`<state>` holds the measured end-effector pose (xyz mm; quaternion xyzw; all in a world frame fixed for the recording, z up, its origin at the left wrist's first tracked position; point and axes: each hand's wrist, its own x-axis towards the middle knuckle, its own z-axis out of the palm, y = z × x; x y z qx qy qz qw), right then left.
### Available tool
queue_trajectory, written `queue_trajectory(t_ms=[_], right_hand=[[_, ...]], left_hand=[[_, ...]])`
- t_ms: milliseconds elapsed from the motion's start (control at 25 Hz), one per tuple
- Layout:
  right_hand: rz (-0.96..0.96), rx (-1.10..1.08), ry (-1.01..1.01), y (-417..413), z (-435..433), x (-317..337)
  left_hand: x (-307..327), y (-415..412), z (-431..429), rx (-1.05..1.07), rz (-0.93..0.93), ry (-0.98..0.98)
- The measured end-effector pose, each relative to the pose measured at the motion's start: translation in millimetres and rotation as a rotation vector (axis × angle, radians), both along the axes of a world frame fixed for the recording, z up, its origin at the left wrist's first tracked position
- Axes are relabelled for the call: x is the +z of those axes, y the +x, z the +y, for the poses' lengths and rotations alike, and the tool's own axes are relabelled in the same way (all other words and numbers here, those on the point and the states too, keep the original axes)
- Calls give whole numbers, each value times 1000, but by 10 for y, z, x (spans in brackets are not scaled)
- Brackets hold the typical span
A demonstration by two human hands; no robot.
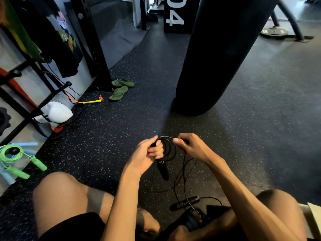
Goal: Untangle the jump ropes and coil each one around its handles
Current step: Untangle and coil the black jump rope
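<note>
Black jump rope (173,150) sits right between our hands, partly looped. Left hand (147,153) is fisted round one black handle (163,169), long axis running away-to-toward us, lower end poking out under the fist. Right hand (191,146) pinches the rope at the top of the loops, just beside the left fingers. Loose length drops to the second handle (185,203) on the floor (104,136), nearer the right arm. We judge the right hand feeds the next wrap.
</note>
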<state>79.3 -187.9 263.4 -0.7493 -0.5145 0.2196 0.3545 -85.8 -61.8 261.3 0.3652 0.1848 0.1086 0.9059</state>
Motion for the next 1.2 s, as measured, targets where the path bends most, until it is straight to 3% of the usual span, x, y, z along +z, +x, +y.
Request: queue_trajectory(t_ms=[160,320,480,640,760,920,1200], right_hand=[[134,-5,-92,-70,-108,-264],[233,74,-232,-216,-188,-404],[309,199,-333,-325,-227,-300],[315,273,-378,-360,-185,47],[305,276,-289,-320,-151,329],[314,212,-200,-147,-96,466],[56,-215,-102,-86,-1,-174]], left_hand=[[-22,52,50,268,-152,-244],[-77,113,67,565,-102,-157],[-218,176,-8,692,124,310],[-385,234,-61,473,209,803],[-430,198,-26,204,457,1146],[-342,97,-85,-80,543,981],[-138,65,-26,41,350,539]])
